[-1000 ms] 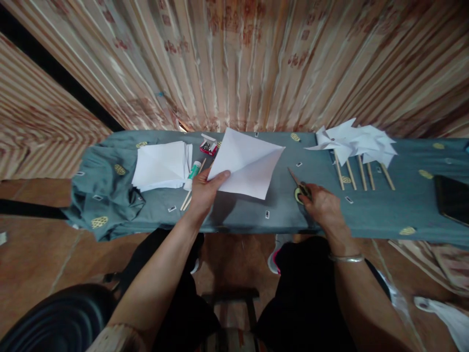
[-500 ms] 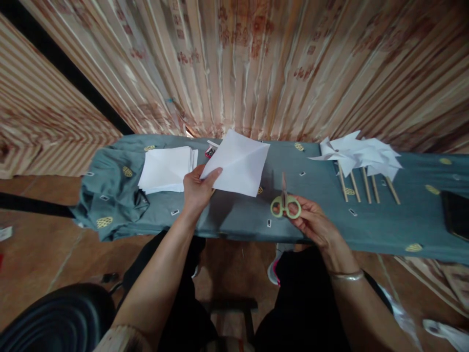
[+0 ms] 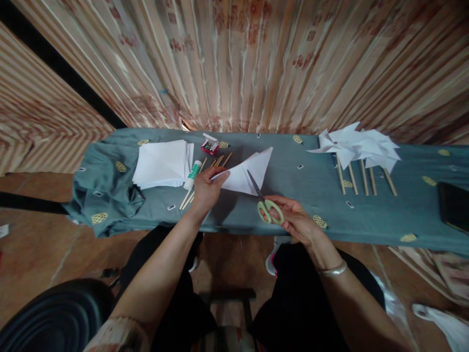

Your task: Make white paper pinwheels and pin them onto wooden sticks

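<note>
Head camera view: the person's left hand (image 3: pixel 205 190) is pinching a white paper sheet (image 3: pixel 238 178) by its left end, holding it over a grey-green cloth (image 3: pixel 289 178). The right hand (image 3: pixel 298 220) is gripping green-handled scissors (image 3: pixel 260 197), blades pointing up before the sheet; whether they are touching it cannot be told. Leftward, a paper stack (image 3: pixel 161 164) is lying beside a green-and-white tube (image 3: pixel 192 175); paper pinwheels (image 3: pixel 351 142) are resting on the right.
</note>
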A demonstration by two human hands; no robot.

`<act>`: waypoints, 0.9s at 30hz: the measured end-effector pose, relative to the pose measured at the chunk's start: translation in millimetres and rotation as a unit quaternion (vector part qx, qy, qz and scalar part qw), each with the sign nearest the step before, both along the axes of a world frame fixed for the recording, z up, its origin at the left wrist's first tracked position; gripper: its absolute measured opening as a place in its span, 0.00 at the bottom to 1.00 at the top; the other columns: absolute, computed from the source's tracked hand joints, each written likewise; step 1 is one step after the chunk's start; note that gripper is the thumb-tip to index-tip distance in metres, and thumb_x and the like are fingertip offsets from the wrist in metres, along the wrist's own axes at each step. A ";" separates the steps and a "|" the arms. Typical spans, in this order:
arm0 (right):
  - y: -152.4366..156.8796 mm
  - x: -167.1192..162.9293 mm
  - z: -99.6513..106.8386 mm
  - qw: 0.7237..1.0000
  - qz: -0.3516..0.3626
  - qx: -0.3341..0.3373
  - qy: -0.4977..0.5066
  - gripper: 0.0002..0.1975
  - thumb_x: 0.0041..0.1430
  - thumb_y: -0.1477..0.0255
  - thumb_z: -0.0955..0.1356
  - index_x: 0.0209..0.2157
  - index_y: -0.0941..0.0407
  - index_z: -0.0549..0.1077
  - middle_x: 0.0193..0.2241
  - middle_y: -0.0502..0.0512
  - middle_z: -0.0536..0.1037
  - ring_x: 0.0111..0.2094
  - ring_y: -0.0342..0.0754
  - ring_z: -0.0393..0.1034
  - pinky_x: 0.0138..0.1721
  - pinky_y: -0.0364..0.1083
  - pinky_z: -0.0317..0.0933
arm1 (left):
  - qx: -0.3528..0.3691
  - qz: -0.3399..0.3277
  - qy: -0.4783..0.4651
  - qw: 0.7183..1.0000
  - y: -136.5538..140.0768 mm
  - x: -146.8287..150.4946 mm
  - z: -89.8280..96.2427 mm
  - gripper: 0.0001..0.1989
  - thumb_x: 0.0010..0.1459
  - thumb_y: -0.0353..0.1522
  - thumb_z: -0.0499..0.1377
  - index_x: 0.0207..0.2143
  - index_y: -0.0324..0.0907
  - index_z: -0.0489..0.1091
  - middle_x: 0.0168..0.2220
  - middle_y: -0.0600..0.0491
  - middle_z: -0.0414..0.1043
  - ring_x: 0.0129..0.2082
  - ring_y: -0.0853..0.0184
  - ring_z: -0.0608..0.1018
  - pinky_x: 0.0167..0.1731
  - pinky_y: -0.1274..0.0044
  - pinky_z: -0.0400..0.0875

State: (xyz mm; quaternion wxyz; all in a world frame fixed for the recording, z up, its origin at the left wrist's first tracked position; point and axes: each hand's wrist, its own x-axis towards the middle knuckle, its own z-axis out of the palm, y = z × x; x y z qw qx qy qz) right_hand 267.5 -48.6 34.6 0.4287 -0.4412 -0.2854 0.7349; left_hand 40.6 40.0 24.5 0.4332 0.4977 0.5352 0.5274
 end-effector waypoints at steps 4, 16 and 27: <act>0.4 -8.0 -9.7 1.000 -0.016 -0.024 0.004 0.21 0.33 0.68 0.83 0.34 0.54 0.82 0.30 0.53 0.84 0.29 0.42 0.77 0.34 0.40 0.72 | 0.010 0.007 0.021 1.000 -1.6 -0.3 3.5 0.11 0.47 0.39 0.67 0.30 0.40 0.78 0.31 0.53 0.78 0.33 0.64 0.77 0.35 0.75 0.70; -10.4 0.5 -7.3 1.000 0.016 -0.004 -0.010 0.21 0.41 0.66 0.80 0.40 0.53 0.80 0.26 0.53 0.82 0.23 0.43 0.75 0.13 0.34 0.49 | -0.031 0.063 -0.162 0.984 9.2 -19.3 16.7 0.18 0.36 0.40 0.72 0.27 0.38 0.75 0.24 0.55 0.75 0.23 0.69 0.75 0.25 0.78 0.70; -11.1 1.7 -2.1 0.988 0.032 0.093 -0.120 0.26 0.47 0.56 0.77 0.46 0.54 0.80 0.30 0.54 0.80 0.26 0.42 0.67 0.25 0.42 0.62 | -0.049 0.050 -0.201 0.977 6.5 -18.0 17.5 0.20 0.37 0.39 0.72 0.32 0.38 0.76 0.30 0.51 0.79 0.29 0.65 0.79 0.30 0.73 0.76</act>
